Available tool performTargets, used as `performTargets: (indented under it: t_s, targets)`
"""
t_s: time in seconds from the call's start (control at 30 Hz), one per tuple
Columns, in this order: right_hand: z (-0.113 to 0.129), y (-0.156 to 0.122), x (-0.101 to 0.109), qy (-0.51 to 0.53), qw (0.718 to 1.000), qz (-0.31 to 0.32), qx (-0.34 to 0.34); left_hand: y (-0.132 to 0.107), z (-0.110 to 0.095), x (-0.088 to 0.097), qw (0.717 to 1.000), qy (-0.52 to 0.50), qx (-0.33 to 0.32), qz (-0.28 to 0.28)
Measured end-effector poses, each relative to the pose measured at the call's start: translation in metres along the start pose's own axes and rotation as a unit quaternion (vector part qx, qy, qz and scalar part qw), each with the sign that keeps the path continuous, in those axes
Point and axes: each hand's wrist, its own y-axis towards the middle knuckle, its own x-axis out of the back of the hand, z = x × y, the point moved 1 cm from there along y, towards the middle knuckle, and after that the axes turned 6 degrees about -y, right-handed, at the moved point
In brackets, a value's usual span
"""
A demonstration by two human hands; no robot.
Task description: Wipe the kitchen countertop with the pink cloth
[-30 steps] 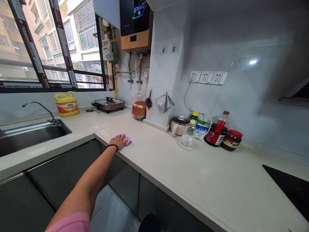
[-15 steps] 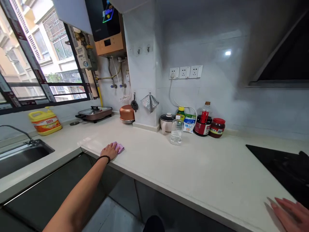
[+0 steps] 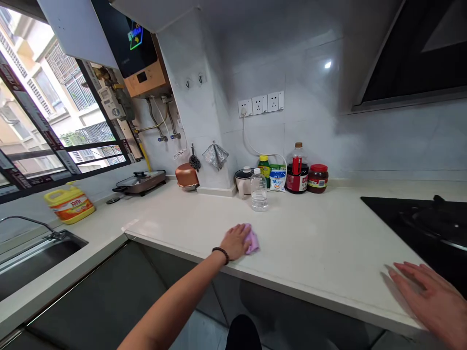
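Note:
My left hand [image 3: 235, 241] is closed over a small pink cloth [image 3: 252, 241] and presses it flat on the white countertop [image 3: 314, 243], near the front edge. A dark bead bracelet circles that wrist. My right hand [image 3: 430, 297] lies flat on the counter at the lower right, fingers spread, holding nothing, just in front of the black cooktop [image 3: 419, 218].
A clear plastic bottle [image 3: 259, 190] stands behind the cloth. Against the wall are a small white pot [image 3: 243, 179], sauce bottles and a red-lidded jar [image 3: 317, 178]. Further left are a copper pot [image 3: 187, 176], an electric pan [image 3: 140, 181], a yellow detergent jug [image 3: 70, 204] and the sink [image 3: 32, 257].
My left hand has slid the pink cloth to the right along the counter's front edge. My right hand came into view and now rests flat on the counter. The view swung right.

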Motion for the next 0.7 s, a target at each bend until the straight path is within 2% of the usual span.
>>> performTargets:
  t_s: [0.1,0.17,0.3,0.47,0.7]
  targets:
    - [0.022,-0.002,0.017,0.061,0.997,-0.003,-0.039,0.025,-0.056,-0.013,0.997,-0.017,-0.078,0.017]
    - [0.032,-0.003,0.024,0.072,0.996,-0.015,-0.042,0.043,-0.086,-0.021,0.993,-0.023,-0.116,0.022]
    - [0.038,-0.004,0.028,0.047,0.998,-0.034,-0.036,0.074,-0.121,-0.029,0.988,-0.036,-0.146,0.023]
    - [0.027,-0.002,0.018,0.01,0.999,-0.049,-0.019,0.1,-0.13,-0.031,0.989,-0.039,-0.137,0.029]
    - [0.019,0.003,0.018,-0.02,0.997,-0.068,-0.006,0.116,-0.115,-0.029,0.989,-0.045,-0.137,0.017]
